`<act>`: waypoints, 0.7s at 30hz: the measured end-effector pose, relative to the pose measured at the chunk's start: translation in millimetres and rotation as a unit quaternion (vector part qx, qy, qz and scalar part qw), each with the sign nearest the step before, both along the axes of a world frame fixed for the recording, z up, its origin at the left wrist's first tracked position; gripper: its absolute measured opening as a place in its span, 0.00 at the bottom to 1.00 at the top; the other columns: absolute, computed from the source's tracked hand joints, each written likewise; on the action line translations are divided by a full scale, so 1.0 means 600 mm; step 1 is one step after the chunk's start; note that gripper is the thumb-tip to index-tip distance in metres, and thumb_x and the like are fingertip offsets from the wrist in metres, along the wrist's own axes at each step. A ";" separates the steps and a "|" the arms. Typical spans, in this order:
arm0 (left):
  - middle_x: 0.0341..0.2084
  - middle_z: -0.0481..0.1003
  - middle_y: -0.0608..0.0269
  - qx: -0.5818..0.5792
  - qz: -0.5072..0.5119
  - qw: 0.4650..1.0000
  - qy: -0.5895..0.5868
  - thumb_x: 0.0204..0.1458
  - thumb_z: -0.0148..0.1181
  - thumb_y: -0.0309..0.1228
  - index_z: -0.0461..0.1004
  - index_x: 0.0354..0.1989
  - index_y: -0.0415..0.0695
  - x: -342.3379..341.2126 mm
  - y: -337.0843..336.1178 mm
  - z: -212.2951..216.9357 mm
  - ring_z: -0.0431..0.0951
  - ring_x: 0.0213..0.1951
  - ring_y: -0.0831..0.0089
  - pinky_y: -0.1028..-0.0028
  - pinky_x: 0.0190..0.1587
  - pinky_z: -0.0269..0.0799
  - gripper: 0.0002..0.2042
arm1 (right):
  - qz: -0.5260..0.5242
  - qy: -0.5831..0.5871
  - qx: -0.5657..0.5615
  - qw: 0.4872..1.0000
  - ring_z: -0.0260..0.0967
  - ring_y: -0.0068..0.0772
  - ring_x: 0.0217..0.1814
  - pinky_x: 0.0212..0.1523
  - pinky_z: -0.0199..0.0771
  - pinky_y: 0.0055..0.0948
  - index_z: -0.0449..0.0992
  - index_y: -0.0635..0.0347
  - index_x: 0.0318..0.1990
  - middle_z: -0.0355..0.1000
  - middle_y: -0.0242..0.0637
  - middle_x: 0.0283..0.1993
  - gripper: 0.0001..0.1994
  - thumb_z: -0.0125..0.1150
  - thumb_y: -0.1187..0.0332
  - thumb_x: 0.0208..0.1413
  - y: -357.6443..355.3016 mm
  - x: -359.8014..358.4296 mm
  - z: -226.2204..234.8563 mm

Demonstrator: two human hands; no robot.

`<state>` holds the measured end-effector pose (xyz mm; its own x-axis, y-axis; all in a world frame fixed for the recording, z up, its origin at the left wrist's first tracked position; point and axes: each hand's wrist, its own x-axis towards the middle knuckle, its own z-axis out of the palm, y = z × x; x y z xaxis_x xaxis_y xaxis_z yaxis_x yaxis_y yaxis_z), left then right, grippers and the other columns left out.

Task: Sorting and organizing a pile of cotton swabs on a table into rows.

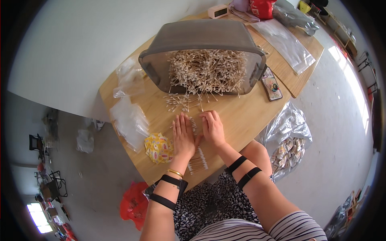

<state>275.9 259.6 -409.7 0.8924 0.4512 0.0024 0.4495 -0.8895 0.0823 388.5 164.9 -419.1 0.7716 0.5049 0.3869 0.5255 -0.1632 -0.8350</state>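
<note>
Left hand (183, 134) and right hand (212, 127) flat, fingers extended, pressed either side of a cotton swab row (194, 125) near the desk's (241, 116) front edge; bare wood rightward.

A heap of small yellow sachets with red markings (159, 148) lay on the wooden table (245, 116), just left of the left hand (184, 136). Clear plastic bags (129, 120) lay along the table's left edge. A larger clear bag (287, 44) lay at the far right. A dark phone-like screen (272, 84) lay beside the grey tub (201, 38).
</note>
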 end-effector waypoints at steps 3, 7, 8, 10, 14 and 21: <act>0.74 0.47 0.38 0.008 0.006 1.000 -0.022 0.59 0.56 0.52 0.45 0.74 0.28 0.006 0.009 -0.007 0.41 0.77 0.46 0.49 0.77 0.35 0.46 | 0.008 0.006 -0.004 1.000 0.68 0.53 0.51 0.51 0.71 0.43 0.74 0.59 0.45 0.71 0.46 0.45 0.06 0.53 0.75 0.62 0.001 -0.004 0.001; 0.74 0.47 0.38 0.030 -0.011 0.999 -0.004 0.59 0.55 0.51 0.45 0.74 0.28 -0.006 -0.009 -0.009 0.41 0.77 0.45 0.47 0.77 0.34 0.46 | 0.005 0.001 0.001 1.000 0.68 0.54 0.50 0.52 0.70 0.43 0.74 0.60 0.44 0.70 0.46 0.45 0.06 0.53 0.75 0.62 0.000 -0.002 0.002; 0.74 0.46 0.37 0.015 -0.020 1.000 -0.008 0.59 0.55 0.51 0.45 0.73 0.28 -0.012 -0.013 -0.005 0.41 0.77 0.45 0.46 0.77 0.34 0.45 | 0.005 0.001 0.000 1.000 0.68 0.54 0.50 0.52 0.70 0.44 0.74 0.60 0.44 0.70 0.46 0.44 0.06 0.53 0.75 0.62 -0.001 -0.003 0.004; 0.74 0.46 0.37 0.001 -0.030 0.999 -0.010 0.60 0.55 0.50 0.46 0.73 0.28 -0.011 -0.013 0.003 0.41 0.77 0.44 0.46 0.76 0.34 0.45 | 0.005 0.003 0.004 1.000 0.67 0.54 0.50 0.52 0.70 0.44 0.73 0.60 0.44 0.70 0.47 0.44 0.06 0.52 0.75 0.62 -0.002 -0.003 0.007; 0.74 0.45 0.35 -0.004 -0.019 1.000 0.010 0.60 0.54 0.51 0.45 0.73 0.27 0.001 -0.007 0.012 0.41 0.77 0.44 0.47 0.77 0.34 0.45 | 0.002 0.009 0.005 1.000 0.67 0.54 0.50 0.52 0.70 0.44 0.73 0.61 0.44 0.69 0.47 0.43 0.06 0.53 0.75 0.62 0.000 -0.003 0.010; 0.75 0.43 0.35 -0.017 -0.048 0.997 -0.057 0.62 0.51 0.53 0.43 0.74 0.27 -0.025 -0.009 0.004 0.39 0.77 0.45 0.50 0.77 0.33 0.45 | -0.001 0.005 -0.007 1.000 0.66 0.53 0.49 0.53 0.69 0.44 0.73 0.62 0.44 0.69 0.47 0.43 0.06 0.53 0.75 0.61 0.000 -0.003 0.008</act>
<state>260.9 254.4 -407.1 0.9261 0.3655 0.0930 0.3485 -0.9236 0.1594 386.8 164.8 -414.5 0.7766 0.5085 0.3719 0.5166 -0.1763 -0.8378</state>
